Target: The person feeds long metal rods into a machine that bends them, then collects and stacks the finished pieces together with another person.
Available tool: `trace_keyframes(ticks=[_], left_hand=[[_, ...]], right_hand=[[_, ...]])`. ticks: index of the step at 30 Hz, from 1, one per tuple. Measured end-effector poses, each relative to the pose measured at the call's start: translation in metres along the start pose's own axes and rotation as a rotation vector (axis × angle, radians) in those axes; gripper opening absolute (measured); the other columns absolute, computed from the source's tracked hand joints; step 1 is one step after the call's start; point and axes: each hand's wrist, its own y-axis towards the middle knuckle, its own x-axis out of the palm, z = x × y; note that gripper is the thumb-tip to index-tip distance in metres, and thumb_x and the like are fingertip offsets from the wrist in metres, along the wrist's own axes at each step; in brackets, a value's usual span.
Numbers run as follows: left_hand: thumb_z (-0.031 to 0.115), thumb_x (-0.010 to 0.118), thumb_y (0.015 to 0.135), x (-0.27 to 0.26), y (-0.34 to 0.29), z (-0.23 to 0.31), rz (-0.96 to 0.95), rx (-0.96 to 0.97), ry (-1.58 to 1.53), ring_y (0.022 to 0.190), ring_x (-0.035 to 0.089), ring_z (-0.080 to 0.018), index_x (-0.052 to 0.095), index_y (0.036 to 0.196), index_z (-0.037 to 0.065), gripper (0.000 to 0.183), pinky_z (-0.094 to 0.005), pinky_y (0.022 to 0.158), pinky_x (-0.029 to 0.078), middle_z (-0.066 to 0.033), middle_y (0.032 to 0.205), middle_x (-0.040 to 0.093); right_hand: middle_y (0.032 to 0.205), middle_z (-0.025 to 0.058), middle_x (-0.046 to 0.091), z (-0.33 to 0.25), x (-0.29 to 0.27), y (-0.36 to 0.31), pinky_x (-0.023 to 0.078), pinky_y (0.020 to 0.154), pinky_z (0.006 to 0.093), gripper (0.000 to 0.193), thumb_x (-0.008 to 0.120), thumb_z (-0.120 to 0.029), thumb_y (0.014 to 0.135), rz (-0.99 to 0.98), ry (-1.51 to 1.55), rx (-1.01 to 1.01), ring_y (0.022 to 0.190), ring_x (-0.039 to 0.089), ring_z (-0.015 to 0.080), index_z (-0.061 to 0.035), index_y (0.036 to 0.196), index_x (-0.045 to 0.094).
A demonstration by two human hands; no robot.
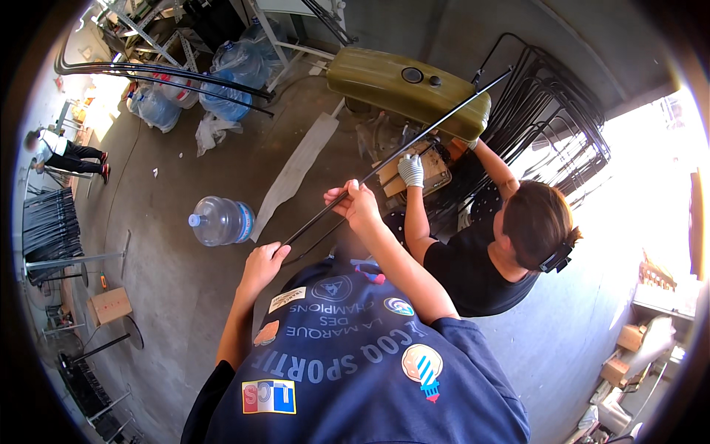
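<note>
Black rod (436, 125): left hand (264, 268) curls round it, right hand (360, 207) pinches loosely; holding seems the step, next likely needs care.

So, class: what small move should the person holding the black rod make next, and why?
Perhaps, with left hand and right hand steady, ease the black rod away from the co-worker's gloved hand, since in this view it passes close by and across the green tank.

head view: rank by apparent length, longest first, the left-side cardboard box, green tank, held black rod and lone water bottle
1. black rod
2. green tank
3. water bottle
4. cardboard box
</note>
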Motion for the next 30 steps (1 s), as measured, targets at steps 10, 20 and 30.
trace_keyframes(ticks=[10, 20, 30], left_hand=[[0.043, 0.044, 0.084, -0.0005, 0.0005, -0.0014, -0.004, -0.002, 0.005, 0.065, 0.05, -0.0414, 0.048, 0.065, -0.001, 0.048, -0.0446, 0.054, 0.038, -0.0218, 0.064, 0.052], [0.039, 0.047, 0.084, 0.0005, 0.0006, -0.001, 0.023, 0.013, -0.048, 0.06, 0.044, -0.0415, 0.044, 0.063, -0.003, 0.047, -0.0428, 0.051, 0.034, -0.023, 0.06, 0.045], [0.042, 0.045, 0.084, 0.0, 0.0011, -0.003, -0.014, -0.025, -0.018, 0.063, 0.048, -0.0413, 0.047, 0.065, -0.001, 0.047, -0.0442, 0.053, 0.037, -0.0217, 0.062, 0.05]], right_hand=[[0.076, 0.0171, 0.058, 0.002, -0.0019, 0.0029, 0.051, 0.071, 0.0444, 0.019, 0.035, -0.02, 0.092, 0.005, 0.003, 0.008, 0.074, 0.06, 0.0314, -0.0063, 0.08, 0.041], [0.076, 0.0172, 0.059, 0.0014, 0.0007, 0.0015, 0.051, 0.07, 0.0443, 0.019, 0.035, -0.019, 0.092, 0.013, -0.007, 0.007, 0.074, 0.061, 0.0318, -0.0063, 0.079, 0.041], [0.076, 0.017, 0.059, 0.0034, 0.0006, 0.0014, 0.051, 0.07, 0.0445, 0.019, 0.036, -0.019, 0.092, 0.019, -0.015, 0.006, 0.074, 0.06, 0.0314, -0.0063, 0.078, 0.041]])
